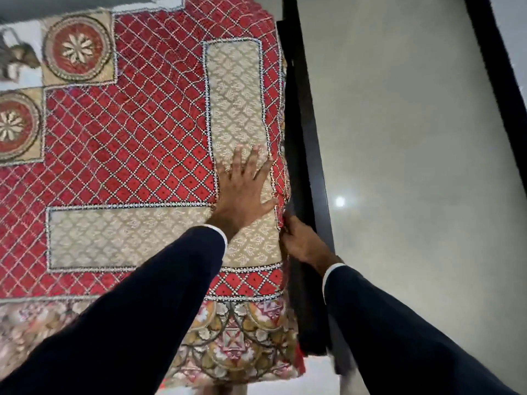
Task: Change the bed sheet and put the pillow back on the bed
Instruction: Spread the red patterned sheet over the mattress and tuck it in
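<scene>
The bed sheet (128, 155) covers the bed. The left hand (242, 189) presses flat on it, fingers spread toward twelve o'clock. At four o'clock from it, the right hand (302, 243) pinches the sheet's edge — seemingly — against the dark bed frame (302, 155).

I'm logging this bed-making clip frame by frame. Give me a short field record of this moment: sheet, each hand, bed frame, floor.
sheet: red and beige patterned bed sheet, spread over the bed top
left hand: left hand flat, fingers spread, pressing the sheet near its right edge
right hand: right hand at the sheet's side edge beside the frame; fingertips hidden, grip unclear
bed frame: dark bed frame along the bed's right side
floor: pale glossy floor
pillow: not in view
</scene>
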### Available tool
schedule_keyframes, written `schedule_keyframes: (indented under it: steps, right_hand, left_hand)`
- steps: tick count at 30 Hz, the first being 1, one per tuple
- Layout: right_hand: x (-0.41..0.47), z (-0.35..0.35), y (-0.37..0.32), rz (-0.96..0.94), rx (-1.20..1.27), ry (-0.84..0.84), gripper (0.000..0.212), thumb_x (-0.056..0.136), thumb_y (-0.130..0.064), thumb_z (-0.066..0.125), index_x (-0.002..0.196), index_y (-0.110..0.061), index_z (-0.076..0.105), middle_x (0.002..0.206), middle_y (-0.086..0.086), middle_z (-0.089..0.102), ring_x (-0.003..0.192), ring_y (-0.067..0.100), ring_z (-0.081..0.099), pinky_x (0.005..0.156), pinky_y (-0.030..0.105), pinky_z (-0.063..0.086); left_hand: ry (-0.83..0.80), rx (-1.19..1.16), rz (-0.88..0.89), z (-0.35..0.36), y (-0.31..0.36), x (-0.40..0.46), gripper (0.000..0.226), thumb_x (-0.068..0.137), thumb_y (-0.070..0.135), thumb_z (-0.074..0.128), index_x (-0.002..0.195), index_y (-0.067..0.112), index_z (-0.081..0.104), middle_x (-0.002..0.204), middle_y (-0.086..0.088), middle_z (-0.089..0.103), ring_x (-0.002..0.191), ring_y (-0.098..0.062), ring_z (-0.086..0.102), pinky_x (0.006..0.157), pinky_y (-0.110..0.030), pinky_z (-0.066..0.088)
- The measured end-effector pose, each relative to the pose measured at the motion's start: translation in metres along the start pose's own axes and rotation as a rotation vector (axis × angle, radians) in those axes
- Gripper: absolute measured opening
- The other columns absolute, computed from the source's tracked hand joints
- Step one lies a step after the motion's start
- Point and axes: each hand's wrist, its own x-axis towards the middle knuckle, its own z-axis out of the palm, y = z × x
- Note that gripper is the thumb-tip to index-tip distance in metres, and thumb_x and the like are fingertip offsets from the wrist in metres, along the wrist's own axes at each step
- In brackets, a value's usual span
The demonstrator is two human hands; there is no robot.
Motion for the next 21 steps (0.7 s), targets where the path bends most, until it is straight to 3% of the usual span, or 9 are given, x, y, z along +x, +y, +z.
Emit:
schedule_keyframes:
  steps: [5, 9, 12, 14, 17, 21]
  right_hand:
    - [-0.025, -0.058, 0.026, -0.142, -0.124, -0.283, 0.036, 0.103, -0.019, 0.050, 0.138, -0.014, 0.050, 0.130, 0.009, 0.064, 0.115, 0.025, 0.062, 0.087, 0.025, 0.044]
    - [-0.034, -0.124, 0.048, -0.151, -0.045, -0.204, 0.034, 0.102, -0.012, 0.050, 0.136, -0.014, 0.053, 0.124, 0.008, 0.066, 0.103, 0.020, 0.064, 0.080, 0.026, 0.049]
    - [-0.025, -0.161, 0.054, -0.168, -0.023, -0.154, 0.030, 0.102, -0.014, 0.050, 0.132, -0.017, 0.053, 0.119, 0.002, 0.063, 0.104, 0.020, 0.063, 0.075, 0.019, 0.047]
    - [-0.013, -0.174, 0.045, -0.193, 0.028, -0.143, 0.029, 0.101, -0.014, 0.052, 0.129, -0.017, 0.054, 0.118, 0.001, 0.063, 0.102, 0.019, 0.062, 0.076, 0.023, 0.045]
    - [0.004, -0.191, 0.028, -0.236, 0.080, -0.112, 0.035, 0.100, -0.015, 0.054, 0.135, -0.019, 0.053, 0.125, 0.001, 0.062, 0.106, 0.017, 0.061, 0.082, 0.022, 0.043]
    - [0.032, -0.216, 0.003, -0.252, 0.057, -0.121, 0.037, 0.100, -0.016, 0.052, 0.137, -0.025, 0.050, 0.128, 0.001, 0.060, 0.105, 0.016, 0.059, 0.088, 0.026, 0.043]
  left_hand:
    - [-0.119, -0.051, -0.111, -0.020, 0.021, 0.017, 0.093, 0.078, 0.075, 0.058, 0.155, 0.043, 0.016, 0.168, -0.005, -0.002, 0.152, -0.042, -0.001, 0.112, -0.076, 0.011]
    - [-0.258, -0.055, -0.151, -0.043, 0.026, 0.029, 0.089, 0.077, 0.067, 0.070, 0.151, 0.041, 0.029, 0.168, -0.008, 0.002, 0.151, -0.045, 0.007, 0.115, -0.070, 0.020]
    - [-0.306, -0.133, -0.165, -0.062, 0.028, 0.044, 0.082, 0.080, 0.048, 0.077, 0.150, 0.034, 0.037, 0.164, -0.011, 0.014, 0.147, -0.045, 0.020, 0.113, -0.061, 0.034]
    - [-0.287, -0.216, -0.211, -0.067, 0.026, 0.045, 0.087, 0.079, 0.033, 0.080, 0.152, 0.030, 0.033, 0.161, -0.013, 0.021, 0.143, -0.043, 0.030, 0.113, -0.056, 0.037]
    - [-0.253, -0.283, -0.240, -0.063, 0.030, 0.042, 0.098, 0.078, 0.011, 0.078, 0.157, 0.028, 0.024, 0.162, -0.014, 0.016, 0.147, -0.038, 0.023, 0.115, -0.045, 0.033]
    - [-0.140, -0.331, -0.287, -0.050, 0.033, 0.046, 0.105, 0.070, -0.010, 0.071, 0.156, 0.031, 0.027, 0.156, -0.013, 0.021, 0.142, -0.034, 0.032, 0.103, -0.038, 0.050]
